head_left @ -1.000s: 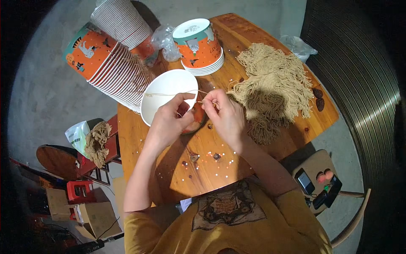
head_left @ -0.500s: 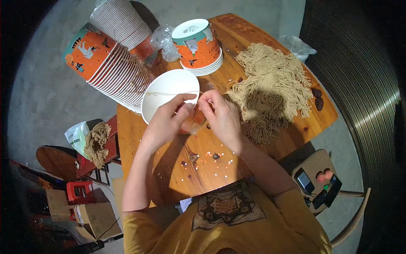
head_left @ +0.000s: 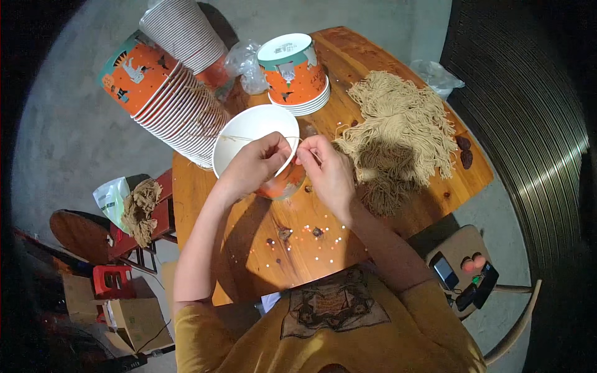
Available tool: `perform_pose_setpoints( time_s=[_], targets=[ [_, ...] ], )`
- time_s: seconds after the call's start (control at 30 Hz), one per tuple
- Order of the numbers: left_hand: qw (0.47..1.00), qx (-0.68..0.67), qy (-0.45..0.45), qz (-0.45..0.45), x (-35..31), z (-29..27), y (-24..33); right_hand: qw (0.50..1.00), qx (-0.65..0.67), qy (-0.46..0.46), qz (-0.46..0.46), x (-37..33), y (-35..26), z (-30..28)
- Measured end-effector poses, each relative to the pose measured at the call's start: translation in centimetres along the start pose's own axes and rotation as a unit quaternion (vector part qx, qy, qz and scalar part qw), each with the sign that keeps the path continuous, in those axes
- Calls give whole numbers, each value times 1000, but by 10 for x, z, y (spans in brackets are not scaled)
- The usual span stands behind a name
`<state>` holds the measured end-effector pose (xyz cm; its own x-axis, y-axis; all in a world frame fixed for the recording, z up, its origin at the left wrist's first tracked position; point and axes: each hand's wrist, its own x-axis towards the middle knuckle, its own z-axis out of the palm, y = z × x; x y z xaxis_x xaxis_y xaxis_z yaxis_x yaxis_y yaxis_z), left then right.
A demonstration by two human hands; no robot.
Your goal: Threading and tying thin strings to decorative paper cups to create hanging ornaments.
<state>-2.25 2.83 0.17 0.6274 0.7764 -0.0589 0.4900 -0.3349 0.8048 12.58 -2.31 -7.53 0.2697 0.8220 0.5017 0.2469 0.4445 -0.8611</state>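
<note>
Over the near rim of a white-lined paper bucket [head_left: 249, 118], both my hands work at a thin tan cord [head_left: 239, 138]. My left hand [head_left: 254, 165] is closed, its thumb and curled index finger pinching the cord, and a loose length trails left across the bucket's mouth. A short bit of cord reaches to my right hand [head_left: 326, 171], whose thumb and forefinger are pinched together on it. The bucket stands tilted on the table, its orange printed side partly hidden behind my left hand. Right of my right hand lies a heap of tan cords [head_left: 404, 118].
Stacked orange paper buckets [head_left: 180, 115] lean at the left, with another upside-down stack [head_left: 292, 74] behind. Small white and orange beads [head_left: 317, 258] dot the wooden table [head_left: 261, 267] near me. Dark dried fruits [head_left: 465, 152] sit by the right edge. A phone [head_left: 444, 270] rests on a stool.
The whole view has shifted slightly. My left index finger has curled in more tightly toward the thumb. The right hand keeps its pinch on the cord.
</note>
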Motion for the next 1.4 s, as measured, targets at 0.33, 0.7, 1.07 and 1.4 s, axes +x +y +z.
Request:
perform_pose_setpoints(
  time_s=[0.33, 0.7, 1.07, 1.4],
  targets=[
    [977, -199, 62, -33, 2, -9, 5, 973, 173, -115, 105, 1, -14, -24],
    [931, -361, -1, -62, 14, -2, 1, 958, 118, -261, 0, 26, -28, -49],
    [959, -282, -18, -31, 9, 5, 11, 924, 143, -348, 65, 71, -56, -57],
    [961, -276, 8, -33, 9, 12, 9, 929, 66, -364, 28, 82, -48, -54]
  ],
)
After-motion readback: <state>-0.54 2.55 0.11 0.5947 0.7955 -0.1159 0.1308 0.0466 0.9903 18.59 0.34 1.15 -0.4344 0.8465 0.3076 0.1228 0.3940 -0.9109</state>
